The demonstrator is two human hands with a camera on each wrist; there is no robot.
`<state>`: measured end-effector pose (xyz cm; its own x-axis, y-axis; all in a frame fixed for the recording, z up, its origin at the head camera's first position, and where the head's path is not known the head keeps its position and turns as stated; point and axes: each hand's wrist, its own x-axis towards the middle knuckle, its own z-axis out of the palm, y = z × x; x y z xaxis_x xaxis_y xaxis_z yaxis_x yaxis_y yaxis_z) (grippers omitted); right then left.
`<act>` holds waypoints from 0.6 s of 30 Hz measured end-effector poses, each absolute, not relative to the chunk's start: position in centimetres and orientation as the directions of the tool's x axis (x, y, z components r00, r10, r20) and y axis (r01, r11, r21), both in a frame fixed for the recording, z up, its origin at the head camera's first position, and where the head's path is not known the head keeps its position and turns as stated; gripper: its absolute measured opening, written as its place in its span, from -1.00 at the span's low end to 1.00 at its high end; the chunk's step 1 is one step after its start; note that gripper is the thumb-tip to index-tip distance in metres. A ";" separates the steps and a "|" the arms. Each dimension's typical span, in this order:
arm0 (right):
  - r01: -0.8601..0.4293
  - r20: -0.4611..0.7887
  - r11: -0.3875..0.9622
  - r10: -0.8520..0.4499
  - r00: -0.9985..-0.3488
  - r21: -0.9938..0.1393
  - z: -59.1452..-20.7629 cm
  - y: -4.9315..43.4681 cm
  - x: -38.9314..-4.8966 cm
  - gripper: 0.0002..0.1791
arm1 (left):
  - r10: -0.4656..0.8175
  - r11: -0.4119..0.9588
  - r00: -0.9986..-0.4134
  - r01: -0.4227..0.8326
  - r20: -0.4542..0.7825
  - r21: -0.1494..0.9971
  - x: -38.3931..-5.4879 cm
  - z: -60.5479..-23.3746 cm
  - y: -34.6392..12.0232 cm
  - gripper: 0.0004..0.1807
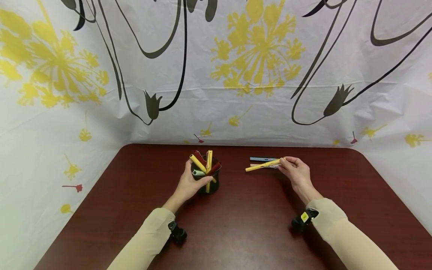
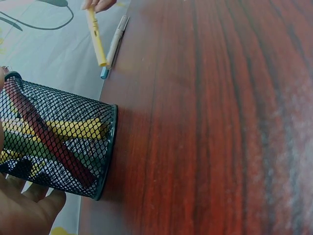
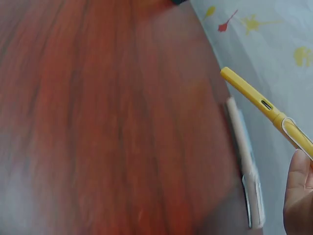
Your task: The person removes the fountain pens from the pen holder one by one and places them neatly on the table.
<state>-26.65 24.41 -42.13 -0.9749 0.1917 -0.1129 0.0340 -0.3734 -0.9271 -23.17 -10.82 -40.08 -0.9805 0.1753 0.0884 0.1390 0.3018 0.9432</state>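
Observation:
On the left of the head view, my left hand (image 1: 190, 184) grips a black mesh pen cup (image 1: 212, 186), thumb in front and fingers behind. Yellow, dark red and pale green pens stand in the cup; through its mesh in the left wrist view a dark red pen (image 2: 46, 134) leans across. My right hand (image 1: 297, 173) pinches a yellow pen (image 1: 258, 167) by its capped end, the other end pointing left. Under that pen, a blue pen (image 1: 261, 159) and a pale pink pen (image 3: 243, 142) lie side by side on the table.
The dark red wooden table (image 1: 236, 225) has rounded far corners. Behind it hangs a white sheet (image 1: 189, 123) with yellow flowers and grey stems, which also runs along both sides. A small black camera is strapped to each wrist.

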 end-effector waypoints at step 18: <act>0.057 -0.067 -0.118 0.079 -0.995 -0.991 -44.0 28.1 -26.1 -0.65 | 0.172 0.303 -0.983 0.119 0.068 0.946 -23.1 -40.0 -10.7 -0.03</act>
<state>-26.14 28.10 -44.00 -0.9946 0.0793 -0.0667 0.0571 -0.1184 -0.9913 -23.07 -10.73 -39.98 -0.9828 0.1716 0.0683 0.1186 0.3027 0.9457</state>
